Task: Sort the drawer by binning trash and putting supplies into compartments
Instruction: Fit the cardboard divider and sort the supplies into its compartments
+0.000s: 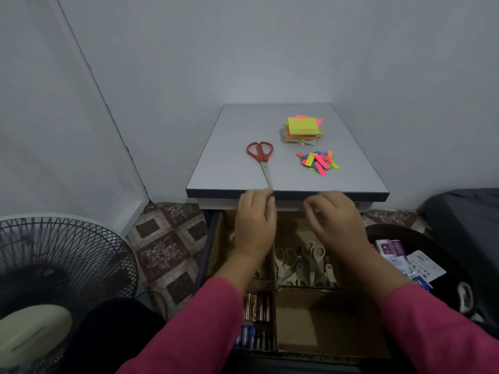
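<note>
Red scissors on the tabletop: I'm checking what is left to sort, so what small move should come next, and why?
Probably the left hand should reach up and grip the red scissors. They lie loose on the tabletop, blades pointing at that hand, which seems to hold nothing, though it is blurred. A drawer compartment below already holds beige scissors, so they likely belong there.

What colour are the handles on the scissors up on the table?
Red. The scissors on the table have red handles, clearest in the head view.
</note>
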Action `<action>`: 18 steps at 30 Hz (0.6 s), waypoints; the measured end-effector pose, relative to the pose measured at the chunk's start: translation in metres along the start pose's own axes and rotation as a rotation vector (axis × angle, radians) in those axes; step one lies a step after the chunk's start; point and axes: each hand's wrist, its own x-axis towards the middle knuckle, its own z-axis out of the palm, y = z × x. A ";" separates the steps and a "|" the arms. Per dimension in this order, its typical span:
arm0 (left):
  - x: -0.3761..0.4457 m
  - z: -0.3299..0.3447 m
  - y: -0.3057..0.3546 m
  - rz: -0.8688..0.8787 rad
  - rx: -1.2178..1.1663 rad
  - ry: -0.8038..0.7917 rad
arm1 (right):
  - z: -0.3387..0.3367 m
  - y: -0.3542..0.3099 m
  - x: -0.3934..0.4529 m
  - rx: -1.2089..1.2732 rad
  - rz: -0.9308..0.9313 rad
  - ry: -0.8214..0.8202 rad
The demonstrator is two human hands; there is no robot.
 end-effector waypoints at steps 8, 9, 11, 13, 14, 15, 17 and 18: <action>0.097 0.009 0.015 -0.439 0.232 -0.324 | 0.007 0.013 0.076 0.159 0.334 -0.378; 0.102 0.010 0.017 -0.464 0.277 -0.366 | 0.007 0.014 0.079 0.225 0.378 -0.387; 0.112 0.013 0.019 -0.485 0.365 -0.425 | 0.006 0.015 0.080 0.327 0.436 -0.379; 0.119 0.012 0.020 -0.494 0.407 -0.458 | 0.003 0.016 0.079 0.381 0.457 -0.384; 0.123 0.011 0.021 -0.507 0.406 -0.471 | 0.002 0.017 0.078 0.397 0.458 -0.388; 0.126 0.009 0.021 -0.524 0.401 -0.486 | 0.001 0.017 0.078 0.406 0.455 -0.391; 0.132 0.007 0.020 -0.565 0.396 -0.524 | 0.000 0.018 0.078 0.419 0.457 -0.398; 0.135 0.005 0.019 -0.596 0.389 -0.546 | 0.000 0.018 0.078 0.424 0.460 -0.397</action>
